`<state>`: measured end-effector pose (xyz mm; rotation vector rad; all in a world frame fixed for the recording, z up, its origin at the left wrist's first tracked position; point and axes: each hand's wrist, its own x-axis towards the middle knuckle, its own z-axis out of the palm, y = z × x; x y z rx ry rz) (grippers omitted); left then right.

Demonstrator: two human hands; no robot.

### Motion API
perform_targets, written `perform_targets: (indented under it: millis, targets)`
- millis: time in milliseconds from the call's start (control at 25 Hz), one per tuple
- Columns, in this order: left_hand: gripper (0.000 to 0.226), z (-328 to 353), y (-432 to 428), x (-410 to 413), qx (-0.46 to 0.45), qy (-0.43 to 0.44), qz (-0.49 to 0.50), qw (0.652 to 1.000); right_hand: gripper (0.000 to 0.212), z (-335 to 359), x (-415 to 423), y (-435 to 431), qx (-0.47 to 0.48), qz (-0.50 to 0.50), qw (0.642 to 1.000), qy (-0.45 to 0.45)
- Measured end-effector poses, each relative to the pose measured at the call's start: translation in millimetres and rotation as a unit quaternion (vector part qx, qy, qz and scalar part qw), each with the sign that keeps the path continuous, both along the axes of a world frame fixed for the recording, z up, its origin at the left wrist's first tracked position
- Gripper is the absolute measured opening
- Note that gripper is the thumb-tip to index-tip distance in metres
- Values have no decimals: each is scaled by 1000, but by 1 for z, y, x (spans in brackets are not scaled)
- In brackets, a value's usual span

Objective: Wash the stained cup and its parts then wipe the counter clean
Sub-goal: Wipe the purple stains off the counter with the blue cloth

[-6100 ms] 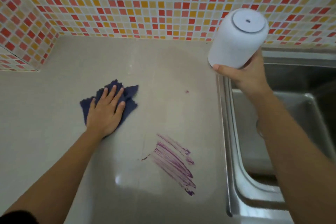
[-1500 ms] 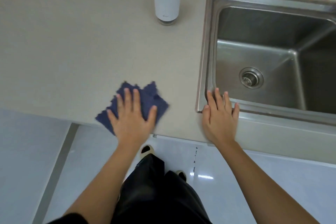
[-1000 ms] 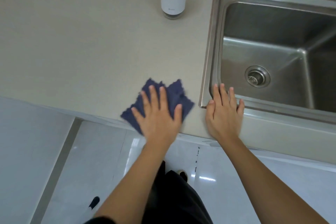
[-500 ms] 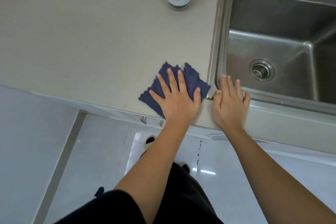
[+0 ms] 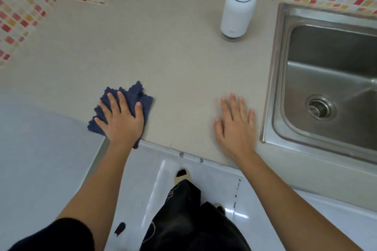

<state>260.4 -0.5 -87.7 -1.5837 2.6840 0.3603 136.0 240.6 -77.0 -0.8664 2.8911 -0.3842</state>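
— Crumpled dark-blue cloth (image 5: 140,96) slid left, away from steel sink (image 5: 274,71)?
— Yep, left hand (image 5: 121,122) presses it flat-fingered; right hand (image 5: 236,126), flat on beige counter (image 5: 163,53), sits nearer the upright white cylindrical cup (image 5: 237,14).

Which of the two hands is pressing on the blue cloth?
The left hand, flat on the cloth at the counter's front edge. The right hand rests on bare counter, nearer the sink.
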Motion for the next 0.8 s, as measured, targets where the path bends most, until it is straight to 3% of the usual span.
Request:
perform_targets:
  millis: [280, 440, 560, 800]
  targets:
    - [68, 11, -111, -44, 16, -10, 115, 993, 70, -2, -20, -66, -4, 30, 999, -18]
    - [72, 7, -14, -86, 10, 16, -59, 998, 67, 4, -44, -71, -5, -23, 999, -32]
    - [74, 7, 62, -70, 8, 26, -158, 987, 65, 8, -67, -54, -4, -84, 996, -27]
    - [73, 10, -20, -179, 33, -14, -176, 984, 78, 8, -111, 5, 50, -167, 985, 5]
